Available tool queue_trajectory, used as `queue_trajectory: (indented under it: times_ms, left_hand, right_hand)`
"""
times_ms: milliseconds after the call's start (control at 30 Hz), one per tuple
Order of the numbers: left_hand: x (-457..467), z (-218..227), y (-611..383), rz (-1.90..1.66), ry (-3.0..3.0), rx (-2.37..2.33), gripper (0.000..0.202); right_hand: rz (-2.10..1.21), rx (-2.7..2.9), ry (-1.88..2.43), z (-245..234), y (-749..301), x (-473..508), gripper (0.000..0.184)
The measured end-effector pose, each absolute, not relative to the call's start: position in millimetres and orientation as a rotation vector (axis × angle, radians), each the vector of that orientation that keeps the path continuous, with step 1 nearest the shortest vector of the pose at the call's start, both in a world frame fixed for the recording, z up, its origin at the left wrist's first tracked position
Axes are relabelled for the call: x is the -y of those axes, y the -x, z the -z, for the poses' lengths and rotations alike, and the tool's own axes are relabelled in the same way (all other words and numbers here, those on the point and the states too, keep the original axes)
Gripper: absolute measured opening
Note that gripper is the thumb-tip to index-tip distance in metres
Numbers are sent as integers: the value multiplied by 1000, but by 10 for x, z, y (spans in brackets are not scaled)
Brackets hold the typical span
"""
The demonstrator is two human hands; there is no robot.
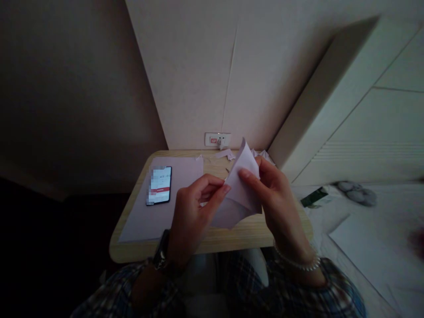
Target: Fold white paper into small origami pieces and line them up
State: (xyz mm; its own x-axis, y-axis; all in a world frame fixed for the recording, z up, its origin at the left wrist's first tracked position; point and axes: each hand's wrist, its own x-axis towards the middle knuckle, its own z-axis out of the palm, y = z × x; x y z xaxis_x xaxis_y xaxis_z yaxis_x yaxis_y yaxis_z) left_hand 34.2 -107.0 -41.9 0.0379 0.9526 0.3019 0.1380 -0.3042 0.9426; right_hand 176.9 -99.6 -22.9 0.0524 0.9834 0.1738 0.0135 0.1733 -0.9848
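Hands [232, 198] pinch folded paper [240, 187] above table [215, 240].

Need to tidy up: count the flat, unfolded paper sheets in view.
2. One flat sheet lies on the table under the phone; another sheet lies on the bed at right. More may be hidden.

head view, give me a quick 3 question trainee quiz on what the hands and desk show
1. True or false: both hands grip the folded paper.
2. What lies on the flat sheet at the left of the small table? A) phone B) scissors C) cup
3. Which wrist wears the bead bracelet?

Key:
1. True: the left hand pinches its left edge, the right hand holds its right side.
2. A, the phone, screen lit.
3. The right; the left wears a watch.
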Motion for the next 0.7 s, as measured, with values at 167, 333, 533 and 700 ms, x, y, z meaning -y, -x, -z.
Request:
queue_trajectory:
  times_ms: [167, 333, 533, 700]
  left_hand:
    - [1097, 388, -328, -1365, -1599, -1206, 7]
    - [1108, 387, -307, -1388, -1661, -1250, 7]
    - [1094, 390, -337, -1392, -1728, -1262, 10]
    - [1088, 393, -363, -1388, -1765, -1243, 10]
  right_hand:
    - [-1033, 1259, 1116, 218, -1755, 1002, 21]
    - [-1040, 1267, 1101, 226, -1750, 996, 20]
    - [-1012, 1263, 1131, 203, -1766, 1019, 20]
    - [-996, 1245, 1137, 187, -1786, 1031, 18]
